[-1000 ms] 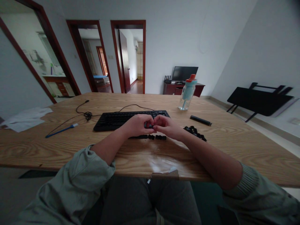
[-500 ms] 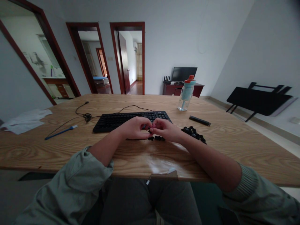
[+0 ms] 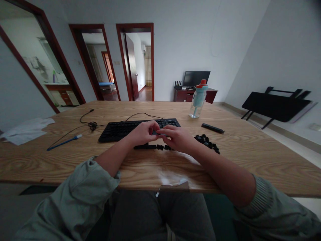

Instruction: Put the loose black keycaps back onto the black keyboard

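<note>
- One crumpled white sheet (image 3: 27, 130), paper or cloth (which of the two cannot be told), at the left edge of the pale wood-grain desk (image 3: 75, 164).
- One slim blue-handled brush (image 3: 64, 142) with whitish bristles, lying aslant inward from the left edge, handle end nearer the front edge.
- One thin black cable (image 3: 93, 126), bunched in a small coil, its plug end towards the far left corner; a stretch also runs behind the keyboard.
- One long black plastic keyboard (image 3: 117, 130), lying lengthwise across the middle of the desk, its right part partly behind the hands.
- Left hand (image 3: 144, 133), over the keyboard's near side, curved, thumb and forefinger pinching a small dark piece (image 3: 155, 133).
- One row of small black plastic keycaps (image 3: 147, 147), a long one at its left end, between the keyboard and the front edge.
- Right hand (image 3: 178, 138), fingers reaching left to the same piece; whether they grip it cannot be told.
- One clear bottle (image 3: 198, 103) with pale teal collar and orange-red lid, upright near the far edge, right of the keyboard.
- One loose heap of black keycaps (image 3: 207, 143), just beyond the right wrist.
- One narrow black bar (image 3: 212, 128), lying between bottle and heap, towards the right edge.
</note>
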The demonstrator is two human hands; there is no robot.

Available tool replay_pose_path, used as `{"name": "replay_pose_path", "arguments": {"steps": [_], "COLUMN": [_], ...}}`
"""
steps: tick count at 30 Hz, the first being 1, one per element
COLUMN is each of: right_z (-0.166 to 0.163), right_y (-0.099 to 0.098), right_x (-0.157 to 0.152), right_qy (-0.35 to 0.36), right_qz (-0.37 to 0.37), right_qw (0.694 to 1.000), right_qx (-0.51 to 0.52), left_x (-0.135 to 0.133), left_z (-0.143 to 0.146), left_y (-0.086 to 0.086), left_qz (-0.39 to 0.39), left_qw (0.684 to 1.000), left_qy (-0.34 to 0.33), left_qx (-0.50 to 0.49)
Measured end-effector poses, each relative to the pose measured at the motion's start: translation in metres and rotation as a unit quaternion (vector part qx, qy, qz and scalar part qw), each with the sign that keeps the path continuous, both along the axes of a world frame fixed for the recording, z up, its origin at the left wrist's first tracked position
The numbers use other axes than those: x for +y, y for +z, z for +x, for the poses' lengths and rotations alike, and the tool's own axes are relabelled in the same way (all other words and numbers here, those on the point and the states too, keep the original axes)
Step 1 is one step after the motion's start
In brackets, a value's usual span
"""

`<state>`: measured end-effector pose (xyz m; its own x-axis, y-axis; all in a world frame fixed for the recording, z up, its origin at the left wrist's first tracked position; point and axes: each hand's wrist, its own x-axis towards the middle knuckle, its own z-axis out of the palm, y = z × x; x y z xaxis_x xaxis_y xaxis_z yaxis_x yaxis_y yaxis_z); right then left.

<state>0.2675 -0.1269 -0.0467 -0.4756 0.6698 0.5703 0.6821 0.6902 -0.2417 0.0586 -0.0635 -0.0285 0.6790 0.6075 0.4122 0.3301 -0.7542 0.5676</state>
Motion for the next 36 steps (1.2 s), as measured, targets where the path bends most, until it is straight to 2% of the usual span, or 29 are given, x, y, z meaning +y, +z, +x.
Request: {"name": "replay_pose_path", "arguments": {"steps": [4,7,13,17,20,23,27,31,36], "right_z": [0.0,0.008,0.046,0.063,0.071,0.075,0.078,0.078,0.075], "right_y": [0.002,0.009,0.024,0.013,0.0,-0.008,-0.014,-0.016,-0.014], "right_x": [0.004,0.017,0.071,0.098,0.108,0.113,0.118,0.117,0.113], "right_qy": [-0.023,-0.051,-0.195,-0.247,-0.27,-0.277,-0.246,-0.239,-0.247], "right_qz": [0.004,-0.015,-0.02,-0.046,-0.073,-0.087,-0.088,-0.111,-0.105], "right_qw": [0.999,0.997,0.977,0.968,0.959,0.955,0.964,0.964,0.961], "right_qx": [0.024,0.061,0.086,0.015,-0.049,-0.068,-0.049,-0.029,-0.062], "left_x": [0.0,0.003,0.034,0.058,0.068,0.07,0.068,0.068,0.069], "left_z": [0.004,0.002,-0.031,-0.061,-0.072,-0.074,-0.07,-0.071,-0.073], "left_y": [-0.001,0.002,0.011,0.011,0.007,0.004,0.003,0.002,0.003], "left_qz": [-0.049,-0.051,0.03,0.047,0.052,0.053,0.058,0.061,0.059], "left_qw": [0.998,0.998,0.988,0.974,0.971,0.972,0.973,0.972,0.971], "left_qy": [-0.019,-0.015,0.129,0.21,0.229,0.226,0.224,0.225,0.232], "left_qx": [-0.029,-0.038,-0.076,-0.065,-0.047,-0.028,-0.014,-0.012,-0.008]}}
